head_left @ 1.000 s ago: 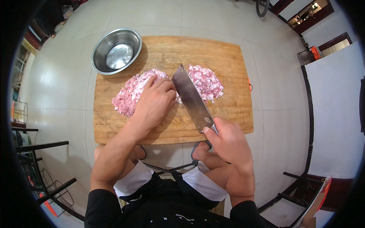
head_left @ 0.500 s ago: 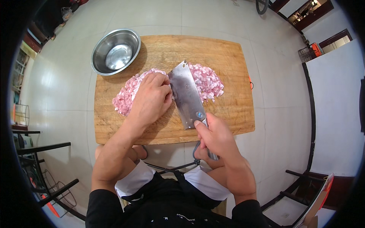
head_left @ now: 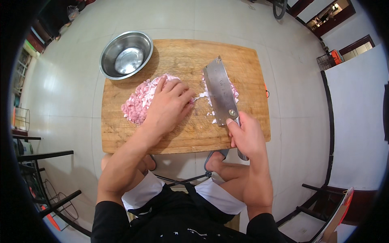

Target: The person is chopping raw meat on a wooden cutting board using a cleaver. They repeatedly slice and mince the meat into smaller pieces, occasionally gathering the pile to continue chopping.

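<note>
My right hand (head_left: 248, 135) is wrapped round the handle of a broad steel cleaver (head_left: 221, 91), thumb against the blade's lower end. The blade leans over the right part of the cutting board (head_left: 186, 137), covering most of a pile of chopped pink-and-white meat (head_left: 235, 92) there. My left hand (head_left: 170, 103) rests on the right side of another chopped meat heap (head_left: 137, 103), fingers spread and partly hiding it. A few white scraps lie between the hand and the cleaver.
A steel bowl (head_left: 129, 60) stands at the board's far left corner, with nothing seen inside. Black metal frames (head_left: 48, 157) stand at the left, and a white panel (head_left: 358, 121) rises on the right. My knees and slippered feet are under the board's near edge.
The cleaver has moved right, away from my left hand and over the right pile. My left hand's bent fingers have spread out and shifted slightly right.
</note>
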`<control>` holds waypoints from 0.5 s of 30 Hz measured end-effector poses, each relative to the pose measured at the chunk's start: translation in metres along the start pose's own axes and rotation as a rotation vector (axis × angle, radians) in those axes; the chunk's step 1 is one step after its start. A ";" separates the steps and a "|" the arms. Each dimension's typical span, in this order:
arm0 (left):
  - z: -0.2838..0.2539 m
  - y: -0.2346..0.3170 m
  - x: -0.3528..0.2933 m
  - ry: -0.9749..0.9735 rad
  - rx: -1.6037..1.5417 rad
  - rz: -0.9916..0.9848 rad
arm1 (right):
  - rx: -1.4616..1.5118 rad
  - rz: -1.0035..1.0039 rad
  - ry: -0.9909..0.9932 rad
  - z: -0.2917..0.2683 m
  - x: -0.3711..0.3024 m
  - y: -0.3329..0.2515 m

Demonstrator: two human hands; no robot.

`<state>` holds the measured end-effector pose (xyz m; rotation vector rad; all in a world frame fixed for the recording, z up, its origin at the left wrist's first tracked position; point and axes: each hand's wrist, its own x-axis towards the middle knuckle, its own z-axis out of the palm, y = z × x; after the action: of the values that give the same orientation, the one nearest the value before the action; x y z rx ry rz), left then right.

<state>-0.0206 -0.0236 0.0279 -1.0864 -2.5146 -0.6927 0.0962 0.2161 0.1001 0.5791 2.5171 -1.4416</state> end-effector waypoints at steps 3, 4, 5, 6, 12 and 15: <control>0.013 0.001 0.000 -0.070 0.054 0.041 | -0.108 -0.141 0.051 0.000 -0.011 0.004; 0.016 0.001 0.000 -0.111 0.070 0.048 | -0.154 -0.205 0.071 0.000 -0.014 0.005; 0.018 0.001 0.001 -0.126 0.102 0.064 | -0.170 -0.191 0.061 0.000 -0.018 0.002; 0.020 0.001 0.002 -0.113 0.095 0.070 | -0.186 -0.174 0.054 -0.001 -0.026 -0.007; 0.023 0.003 0.001 -0.058 0.081 0.054 | -0.459 -0.350 0.036 0.002 -0.031 0.006; 0.021 0.002 0.001 -0.091 0.054 0.041 | -0.544 -0.463 0.070 0.003 -0.034 0.007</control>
<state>-0.0216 -0.0103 0.0115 -1.1727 -2.5631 -0.5732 0.1297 0.2084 0.1043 -0.0544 3.0492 -0.7641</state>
